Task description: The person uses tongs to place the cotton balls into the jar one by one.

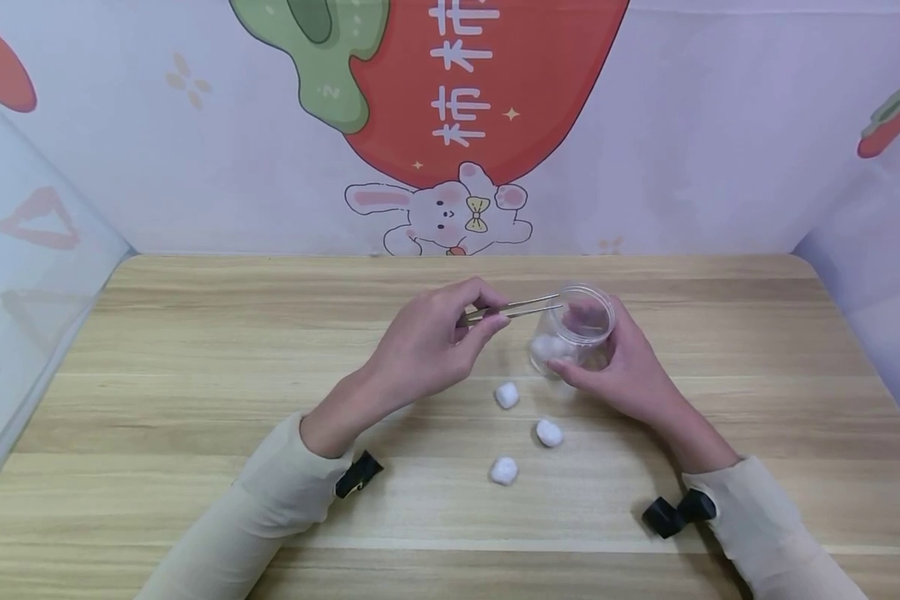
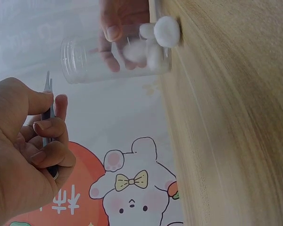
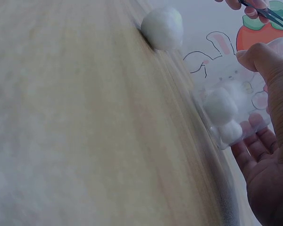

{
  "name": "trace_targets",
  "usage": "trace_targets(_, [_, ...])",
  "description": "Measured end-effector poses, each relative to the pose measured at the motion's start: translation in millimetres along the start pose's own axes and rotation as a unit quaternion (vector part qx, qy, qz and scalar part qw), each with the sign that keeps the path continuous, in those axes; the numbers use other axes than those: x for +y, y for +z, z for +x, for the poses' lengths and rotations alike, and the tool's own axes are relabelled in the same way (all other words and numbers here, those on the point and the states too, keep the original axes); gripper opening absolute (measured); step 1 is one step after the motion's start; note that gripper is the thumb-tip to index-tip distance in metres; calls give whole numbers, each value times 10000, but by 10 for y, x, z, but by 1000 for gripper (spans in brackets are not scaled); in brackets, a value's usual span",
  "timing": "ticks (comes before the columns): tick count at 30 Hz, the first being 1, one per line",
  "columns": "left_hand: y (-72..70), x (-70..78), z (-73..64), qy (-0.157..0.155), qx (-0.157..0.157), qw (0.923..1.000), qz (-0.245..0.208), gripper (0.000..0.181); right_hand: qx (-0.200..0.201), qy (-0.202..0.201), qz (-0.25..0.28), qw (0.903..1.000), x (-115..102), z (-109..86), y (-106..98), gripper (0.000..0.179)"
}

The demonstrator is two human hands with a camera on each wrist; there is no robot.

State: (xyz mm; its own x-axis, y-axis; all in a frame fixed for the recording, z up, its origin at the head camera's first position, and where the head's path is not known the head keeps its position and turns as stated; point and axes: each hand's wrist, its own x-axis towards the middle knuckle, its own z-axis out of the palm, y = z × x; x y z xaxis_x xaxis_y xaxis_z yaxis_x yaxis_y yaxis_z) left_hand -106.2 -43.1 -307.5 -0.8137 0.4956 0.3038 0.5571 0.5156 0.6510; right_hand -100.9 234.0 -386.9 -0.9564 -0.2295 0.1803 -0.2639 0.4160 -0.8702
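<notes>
My left hand (image 1: 438, 337) pinches a pair of metal tweezers (image 1: 528, 307) between thumb and fingers. The two prongs stand apart with nothing between them, their tips overlapping the near rim of a clear jar (image 1: 587, 333) in the head view. In the left wrist view the tweezers (image 2: 48, 113) sit above the jar's open mouth (image 2: 66, 59). My right hand (image 1: 633, 371) grips the jar round its side, upright on the table. White cotton balls (image 3: 220, 106) lie at the jar's bottom. In front of the jar are three loose cotton balls (image 1: 507, 395), spread apart on the wood.
The wooden table (image 1: 195, 400) runs up to a printed cloth backdrop (image 1: 720, 133) with a rabbit and a red fruit. Cloth panels also stand on both sides. A black camera mount (image 1: 358, 475) is on the left sleeve, another (image 1: 675, 512) on the right.
</notes>
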Motion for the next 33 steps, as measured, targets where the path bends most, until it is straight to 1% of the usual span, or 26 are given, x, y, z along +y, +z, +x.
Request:
trace_targets(4, [-4, -14, -28, -44, -11, 10000, 9, 14, 20, -13, -7, 10000, 3, 5, 19, 74])
trace_targets(8, [-29, -36, -106, -315, -10, 9995, 75, 15, -11, -16, 56, 10000, -1, 24, 42, 76])
trace_targets(11, [-33, -61, -177, -480, -88, 9988, 10, 16, -13, 18, 50, 10000, -2, 13, 36, 79])
trace_targets(14, [-10, -87, -218, -526, -222, 9983, -73, 16, 19, 53, 23, 10000, 3, -12, 16, 80])
trace_targets(17, [14, -99, -241, -577, -317, 9978, -54, 15, 37, 25, -10, 10000, 7, -13, 5, 81])
trace_targets(20, [41, -102, -282, -669, -465, 9967, 19, 14, 34, 14, -16, 10000, 1, -2, 2, 81])
trace_targets(24, [81, -118, -373, -691, -686, 9950, 210, 15, 24, 54, -10, 10000, -8, 0, 3, 80])
trace_targets(27, [82, -146, -446, -687, -667, 9947, 370, 13, 27, 64, -27, 10000, -16, 5, 11, 80])
trace_targets(30, [68, -172, -507, -757, -615, 9940, 486, 11, 38, 70, -43, 10000, -22, 2, 11, 80])
trace_targets(33, [47, -188, -552, -817, -675, 9928, 554, 10, 39, 71, -60, 9999, -31, -8, 5, 81])
